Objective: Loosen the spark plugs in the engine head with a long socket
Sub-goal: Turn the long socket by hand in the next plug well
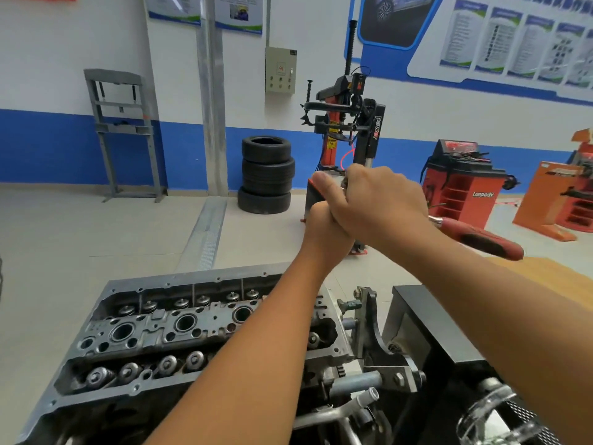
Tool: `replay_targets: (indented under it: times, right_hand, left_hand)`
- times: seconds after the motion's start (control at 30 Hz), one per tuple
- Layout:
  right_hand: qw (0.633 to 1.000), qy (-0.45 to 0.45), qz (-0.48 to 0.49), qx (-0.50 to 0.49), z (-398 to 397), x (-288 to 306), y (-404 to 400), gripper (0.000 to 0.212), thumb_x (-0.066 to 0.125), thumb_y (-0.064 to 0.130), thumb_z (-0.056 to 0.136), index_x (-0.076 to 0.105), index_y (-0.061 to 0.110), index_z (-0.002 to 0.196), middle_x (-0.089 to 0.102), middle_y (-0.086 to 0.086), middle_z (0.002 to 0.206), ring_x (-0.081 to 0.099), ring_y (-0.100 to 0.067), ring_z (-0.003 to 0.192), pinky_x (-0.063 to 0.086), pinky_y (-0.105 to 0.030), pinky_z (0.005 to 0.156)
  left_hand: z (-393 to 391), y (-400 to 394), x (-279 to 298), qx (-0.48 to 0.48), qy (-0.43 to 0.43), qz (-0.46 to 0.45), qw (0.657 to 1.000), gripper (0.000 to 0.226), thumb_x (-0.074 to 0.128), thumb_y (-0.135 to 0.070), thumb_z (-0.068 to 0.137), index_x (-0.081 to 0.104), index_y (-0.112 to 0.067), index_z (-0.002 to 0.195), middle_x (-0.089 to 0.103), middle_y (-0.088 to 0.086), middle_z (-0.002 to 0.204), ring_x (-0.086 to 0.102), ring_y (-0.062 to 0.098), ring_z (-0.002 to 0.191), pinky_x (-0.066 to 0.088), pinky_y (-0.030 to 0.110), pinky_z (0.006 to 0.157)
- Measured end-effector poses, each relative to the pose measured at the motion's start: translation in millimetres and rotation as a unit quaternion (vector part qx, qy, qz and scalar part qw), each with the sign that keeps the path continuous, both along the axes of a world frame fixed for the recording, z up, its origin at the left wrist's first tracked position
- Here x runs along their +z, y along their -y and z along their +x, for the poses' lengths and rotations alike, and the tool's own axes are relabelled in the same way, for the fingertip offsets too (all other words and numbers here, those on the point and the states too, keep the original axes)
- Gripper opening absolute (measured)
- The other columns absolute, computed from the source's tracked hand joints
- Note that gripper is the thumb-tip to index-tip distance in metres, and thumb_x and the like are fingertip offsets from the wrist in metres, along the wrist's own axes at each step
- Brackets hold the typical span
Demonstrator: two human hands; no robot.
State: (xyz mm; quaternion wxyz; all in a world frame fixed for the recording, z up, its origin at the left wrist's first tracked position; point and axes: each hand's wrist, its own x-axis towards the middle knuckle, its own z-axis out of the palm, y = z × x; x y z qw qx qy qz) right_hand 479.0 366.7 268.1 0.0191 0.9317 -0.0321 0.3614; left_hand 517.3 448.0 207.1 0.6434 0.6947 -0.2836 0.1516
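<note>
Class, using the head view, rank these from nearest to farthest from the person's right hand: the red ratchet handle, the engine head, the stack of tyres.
1. Red ratchet handle: sticks out just right of the right hand.
2. Engine head: below, to the left.
3. Stack of tyres: far back by the wall, to the left.

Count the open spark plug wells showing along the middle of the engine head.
3: one at the left, one in the middle, one to the right by the forearm. A fourth may lie hidden under the forearm.
</note>
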Motion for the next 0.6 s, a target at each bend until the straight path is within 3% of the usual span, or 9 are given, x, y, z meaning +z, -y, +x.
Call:
replay_targets:
  times: [0.17,0.3,0.43,0.5,0.6]
  right_hand:
    - [0.996,0.072,-0.044,-0.018,11.4,-1.7,5.0,0.071,0.013,0.086,0.087,0.037,0.023,0.067,0.037,0.002,0.059,0.039,-0.025,0.054,0.015,-0.028,0.05]
    - [0.997,0.063,-0.053,0.012,8.7,-4.6,9.6,0.069,0.011,0.086,0.088,0.037,0.023,0.073,0.036,0.004,0.061,0.036,-0.018,0.052,0.016,-0.028,0.05]
    - [0.993,0.068,-0.092,-0.019,-14.7,-5.7,38.2,0.075,-0.009,0.084,0.085,0.037,0.025,0.072,0.035,0.003,0.059,0.025,-0.015,0.05,0.016,-0.028,0.051]
    - [0.99,0.072,-0.103,-0.057,-25.2,-7.0,61.2,0.082,-0.014,0.081,0.087,0.037,0.022,0.066,0.04,0.001,0.057,0.033,-0.018,0.048,0.025,-0.027,0.052]
    - [0.993,0.075,-0.044,-0.081,-26.3,-3.3,87.1,0.086,-0.001,0.077,0.098,0.047,0.018,0.059,0.05,-0.003,0.055,0.048,-0.026,0.05,0.037,-0.029,0.055]
  left_hand:
    - [7.3,1.6,2.3,0.018,-0.033,0.023,0.999,0.026,0.055,-0.017,0.103,0.058,-0.027,0.079,0.062,-0.008,0.067,0.057,0.007,0.062,0.045,0.027,0.058]
    - [9.4,2.5,1.0,0.01,-0.024,-0.002,1.0,0.034,0.055,-0.019,0.104,0.063,-0.029,0.073,0.065,-0.017,0.059,0.06,-0.001,0.056,0.045,0.018,0.051]
    - [6.4,1.1,3.7,-0.034,-0.101,-0.058,0.993,0.043,0.057,-0.024,0.105,0.065,-0.027,0.063,0.052,-0.017,0.045,0.047,0.001,0.039,0.036,0.016,0.041]
    - [7.2,-3.6,6.6,-0.05,-0.134,-0.089,0.986,0.031,0.058,-0.022,0.106,0.063,-0.023,0.076,0.053,-0.016,0.043,0.048,-0.001,0.036,0.036,0.012,0.039]
    - [7.5,-9.9,9.5,-0.101,-0.156,-0.092,0.978,0.027,0.055,-0.022,0.108,0.062,-0.016,0.083,0.052,-0.012,0.042,0.047,0.001,0.033,0.035,0.011,0.037]
